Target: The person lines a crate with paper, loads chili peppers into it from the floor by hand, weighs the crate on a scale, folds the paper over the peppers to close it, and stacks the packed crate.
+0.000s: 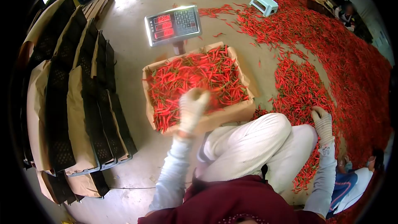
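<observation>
My left hand (193,107), in a pale knit glove and smeared by motion, is over the front part of a paper-lined box (248,110). Its fingers are curled; what they hold, if anything, is lost in the red blur. Red chili peppers (174,79) with green stems fill the box nearly to its rim. On my right, my right hand (323,122), also gloved, rests on a heap of red chili peppers (296,87) beside my knee. Its fingers are bent down towards the peppers, their tips partly hidden. A digital scale display (173,25) stands behind the box, with red digits lit.
Stacked black crates (62,112) lined with brown paper stand at left. A pale plastic stool (264,5) stands by the large spread of chilies (352,74) on the right. One person (352,186) sits at lower right; another (346,15) is at upper right.
</observation>
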Tool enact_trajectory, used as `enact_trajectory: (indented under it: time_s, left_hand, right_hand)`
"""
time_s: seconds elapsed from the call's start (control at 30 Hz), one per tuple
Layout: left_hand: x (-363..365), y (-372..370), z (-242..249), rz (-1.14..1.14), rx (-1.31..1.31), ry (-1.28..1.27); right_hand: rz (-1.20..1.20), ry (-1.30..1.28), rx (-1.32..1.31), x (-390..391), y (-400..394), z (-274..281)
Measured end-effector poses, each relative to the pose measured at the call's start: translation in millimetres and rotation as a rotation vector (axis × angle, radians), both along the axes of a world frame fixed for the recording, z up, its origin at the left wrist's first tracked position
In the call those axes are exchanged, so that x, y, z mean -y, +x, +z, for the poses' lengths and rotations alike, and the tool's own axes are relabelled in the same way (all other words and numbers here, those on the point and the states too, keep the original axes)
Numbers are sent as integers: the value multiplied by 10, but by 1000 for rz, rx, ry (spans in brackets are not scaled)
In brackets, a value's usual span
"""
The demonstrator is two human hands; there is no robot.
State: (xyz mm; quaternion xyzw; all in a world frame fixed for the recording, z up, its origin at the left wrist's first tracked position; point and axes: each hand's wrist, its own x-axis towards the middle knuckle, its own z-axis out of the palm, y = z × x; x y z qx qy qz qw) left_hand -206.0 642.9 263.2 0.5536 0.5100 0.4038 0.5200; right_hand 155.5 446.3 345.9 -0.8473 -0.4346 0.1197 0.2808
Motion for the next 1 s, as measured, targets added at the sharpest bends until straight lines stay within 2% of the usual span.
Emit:
enact_trajectory:
  time_s: [0.03, 0.07, 0.1, 0.13, 0.2, 0.23, 0.3, 0.33, 0.37, 0.4, 0.43, 0.47, 0.5, 0.53, 0.6, 0.63, 0.7, 0.73, 0.77, 0.8, 0.87, 0.93, 1.0]
  left_hand:
    - [-17, 280, -13, -53, 140, -93]
    - [52, 574, 176, -118, 237, -143]
    - [9, 869, 182, -341, -12, 114]
    - [134, 1298, 1, -294, 88, 465]
    - [310, 1412, 470, -563, -30, 212]
    - [351, 1308, 485, -545, -25, 192]
    - [430, 896, 404, -491, 180, 169]
    - [493, 646, 166, -371, 185, 229]
    - [573, 368, -143, -315, 162, 111]
    - [689, 47, -481, -255, 227, -12]
    - [864, -264, -893, -126, 149, -237]
    - [1044, -585, -1033, 2, 110, -500]
    - [1252, -954, -1528, 141, 6, -568]
    - [1406, -1355, -1643, 157, -216, -554]
    - [1607, -1812, -1779, 473, -459, -160]
    - [1555, -1811, -1674, 484, -625, -1]
    - [1235, -1664, -1298, 428, -853, 239]
    - [1012, -1496, -1173, 362, -918, 317]
    - [816, -1348, -1163, 311, -1019, 347]
    - [644, -1251, -1162, 261, -1121, 372]
    - [315, -1166, -1329, 233, -1048, 351]
    - [7, -1185, -1468, 261, -1028, 502]
    - [-192, -1183, -1408, 219, -1112, 506]
  right_hand:
    - [28, 68, -4, -74, -31, 74]
    - [60, 136, -8, -148, -70, 139]
    - [107, 195, 101, -215, -117, 242]
    - [154, 254, 214, -279, -171, 355]
    - [188, 310, 287, -431, -326, 541]
    - [205, 260, 241, -511, -432, 614]
    - [252, 110, 182, -722, -603, 527]
    - [297, -71, 95, -839, -614, 346]
    - [486, -109, 76, -907, -492, -40]
    - [508, -369, -19, -967, -423, -397]
    - [631, -511, -60, -998, -393, -692]
    - [701, -623, -23, -1023, -387, -965]
    - [935, -625, 102, -1054, -257, -1306]
    - [949, -636, 92, -1097, -299, -1478]
    - [413, -283, 92, -1154, -426, -1781]
    - [417, 45, 181, -1188, -311, -2093]
    - [565, 146, 248, -1459, -667, -1876]
    - [595, 91, 329, -1568, -789, -1909]
    - [626, 37, 410, -1679, -898, -1952]
    - [714, 95, 378, -1798, -1017, -1975]
    - [803, 165, 346, -1965, -1264, -2071]
    - [845, 161, 432, -2160, -1414, -2212]
    - [861, 166, 398, -2304, -1525, -2294]
